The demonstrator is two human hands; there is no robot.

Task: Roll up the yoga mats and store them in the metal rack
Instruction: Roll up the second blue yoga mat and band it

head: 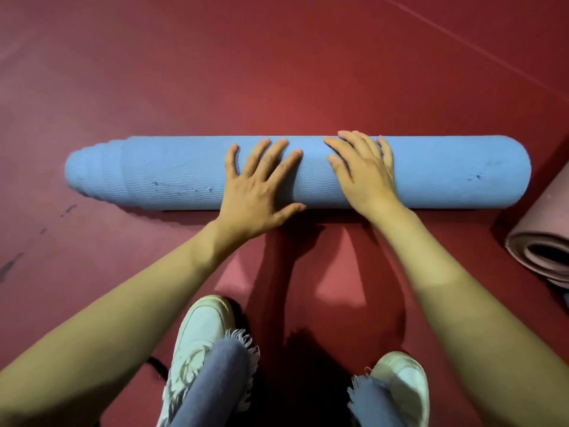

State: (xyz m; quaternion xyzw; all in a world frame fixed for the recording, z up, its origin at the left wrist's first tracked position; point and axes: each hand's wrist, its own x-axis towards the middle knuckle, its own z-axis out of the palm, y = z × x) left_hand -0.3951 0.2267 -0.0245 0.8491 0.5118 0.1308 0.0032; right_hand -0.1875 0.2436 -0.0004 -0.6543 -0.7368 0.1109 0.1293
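The blue yoga mat (160,171) lies fully rolled on the red floor (277,72), across the view. Its left end is stepped, and its right end is even. The left grip (257,192), a bare hand, rests flat on the middle of the roll with straight, spread fingers and clasps nothing. The right grip (365,172) lies just beside it, also flat on the roll, fingers straight. A rolled pink mat (542,241) lies at the right edge.

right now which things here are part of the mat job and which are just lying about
Job: blue rolled yoga mat; left hand and right hand, pressing flat on it; pink rolled mat.
Lying about: black strap; dark floor scuffs.
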